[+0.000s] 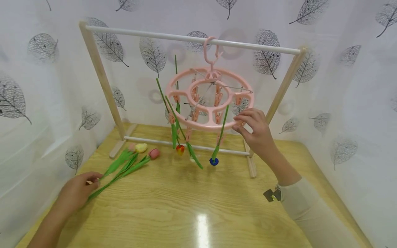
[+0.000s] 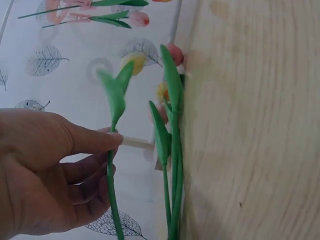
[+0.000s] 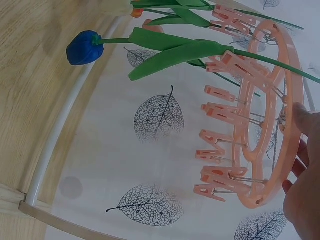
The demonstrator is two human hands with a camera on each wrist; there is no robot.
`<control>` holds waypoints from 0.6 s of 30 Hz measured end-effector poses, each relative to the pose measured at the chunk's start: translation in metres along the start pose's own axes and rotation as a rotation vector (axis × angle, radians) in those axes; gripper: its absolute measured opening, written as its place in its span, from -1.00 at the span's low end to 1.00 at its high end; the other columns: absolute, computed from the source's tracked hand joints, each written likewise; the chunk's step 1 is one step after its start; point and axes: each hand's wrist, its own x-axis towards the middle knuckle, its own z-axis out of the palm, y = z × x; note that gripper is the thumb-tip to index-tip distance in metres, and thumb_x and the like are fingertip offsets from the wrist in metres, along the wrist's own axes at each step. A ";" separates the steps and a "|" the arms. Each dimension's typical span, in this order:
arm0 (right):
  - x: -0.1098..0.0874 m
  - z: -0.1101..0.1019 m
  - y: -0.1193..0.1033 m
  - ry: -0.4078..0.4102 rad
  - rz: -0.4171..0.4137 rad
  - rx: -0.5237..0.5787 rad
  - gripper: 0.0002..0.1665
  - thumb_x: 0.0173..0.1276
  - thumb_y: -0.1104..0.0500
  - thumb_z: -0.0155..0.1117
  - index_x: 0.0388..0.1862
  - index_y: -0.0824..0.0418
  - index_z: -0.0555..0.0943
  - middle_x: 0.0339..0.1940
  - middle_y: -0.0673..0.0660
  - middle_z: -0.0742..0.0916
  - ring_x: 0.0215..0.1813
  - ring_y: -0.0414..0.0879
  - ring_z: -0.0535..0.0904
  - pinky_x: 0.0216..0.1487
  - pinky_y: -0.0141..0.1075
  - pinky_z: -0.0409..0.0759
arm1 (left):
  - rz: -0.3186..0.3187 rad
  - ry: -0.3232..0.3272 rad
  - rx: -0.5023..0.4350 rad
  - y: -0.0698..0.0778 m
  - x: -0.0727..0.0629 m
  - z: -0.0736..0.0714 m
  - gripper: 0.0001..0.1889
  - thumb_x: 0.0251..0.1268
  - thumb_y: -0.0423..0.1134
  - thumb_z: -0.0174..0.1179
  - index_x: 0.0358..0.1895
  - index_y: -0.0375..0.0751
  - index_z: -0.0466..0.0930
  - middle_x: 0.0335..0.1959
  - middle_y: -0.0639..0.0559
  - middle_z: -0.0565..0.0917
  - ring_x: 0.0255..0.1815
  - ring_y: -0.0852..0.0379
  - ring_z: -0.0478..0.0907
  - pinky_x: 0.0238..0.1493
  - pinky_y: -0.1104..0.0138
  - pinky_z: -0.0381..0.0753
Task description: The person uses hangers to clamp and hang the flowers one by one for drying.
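Observation:
At the left of the table, my left hand (image 1: 75, 191) pinches the green stem of an artificial tulip with a yellow bloom (image 2: 132, 64) between thumb and fingers. Other tulips lie beside it, among them one with a pink bloom (image 1: 154, 153). My right hand (image 1: 255, 132) grips the front right rim of a pink oval clip hanger (image 1: 211, 126), thumb below and fingers over the edge. Head down from its clips hang several tulips, including a blue tulip (image 3: 85, 48) and a red-and-yellow tulip (image 1: 180, 149). Several pink clips (image 3: 220, 112) hold nothing.
The hanger's hook (image 1: 206, 51) sits over the white top bar (image 1: 149, 33) of a wooden-legged rack. A lower white bar (image 1: 149, 140) joins its feet. Behind stands a white curtain (image 1: 192, 13) with a leaf print. The wooden table (image 1: 173, 206) extends in front.

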 end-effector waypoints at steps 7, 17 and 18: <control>0.000 -0.001 -0.002 0.024 -0.042 0.008 -0.62 0.06 0.42 0.55 -0.09 0.40 0.71 -0.04 0.36 0.69 0.17 0.33 0.47 0.37 -0.05 0.33 | 0.056 -0.060 -0.048 0.012 0.003 0.005 -0.75 0.40 -0.32 0.22 0.08 -0.27 0.67 -0.16 -0.04 0.70 -0.31 0.17 0.52 -0.42 0.35 0.47; 0.003 -0.007 -0.006 0.022 -0.047 -0.004 -0.63 0.08 0.40 0.54 -0.08 0.39 0.71 -0.04 0.33 0.69 0.16 0.33 0.47 0.37 -0.08 0.34 | 0.105 -0.258 -0.187 0.030 0.018 0.025 -0.79 0.38 -0.32 0.25 0.01 -0.22 0.70 -0.20 0.01 0.66 -0.35 0.22 0.46 -0.37 0.34 0.49; 0.003 -0.008 -0.006 0.021 -0.045 -0.007 -0.63 0.09 0.40 0.53 -0.08 0.39 0.71 -0.04 0.33 0.69 0.16 0.32 0.47 0.37 -0.09 0.33 | 0.122 -0.271 -0.193 0.033 0.020 0.028 -0.81 0.37 -0.33 0.26 -0.01 -0.20 0.70 -0.22 0.02 0.65 -0.38 0.24 0.45 -0.40 0.35 0.48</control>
